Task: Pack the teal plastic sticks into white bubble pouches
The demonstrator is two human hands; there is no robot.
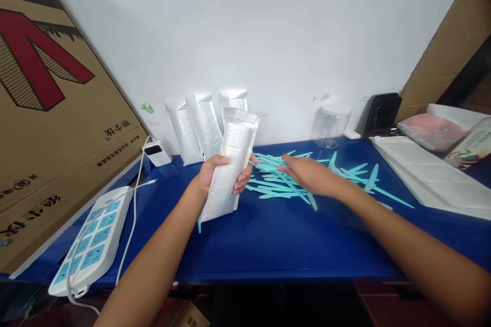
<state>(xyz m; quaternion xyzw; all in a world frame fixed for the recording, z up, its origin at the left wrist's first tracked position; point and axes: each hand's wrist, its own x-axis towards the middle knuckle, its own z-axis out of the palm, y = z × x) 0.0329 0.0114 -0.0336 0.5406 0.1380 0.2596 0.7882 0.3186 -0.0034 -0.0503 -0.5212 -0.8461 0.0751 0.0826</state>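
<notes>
My left hand (pixel 215 171) is closed around a padded bubble mailer (pixel 232 156), white and silvery, held tilted above the table with its flap end up. Its thumb lies across the front and the fingers wrap the right edge. My right hand (pixel 303 173) reaches into a loose pile of turquoise plastic sticks (pixel 274 184), thumb and forefinger pinching among them; how many it grips is hidden. More turquoise sticks (pixel 358 171) lie scattered to the right. The tip of one stick (pixel 199 227) shows below the mailer's lower left corner.
Several similar mailers (pixel 186 133) lean on the wall behind. A power strip (pixel 94 240) with white cables and a small white device (pixel 158 154) are at left. A clear jar (pixel 333 125), a black object (pixel 382 114) and flat white mailers (pixel 429 173) stand or lie at right.
</notes>
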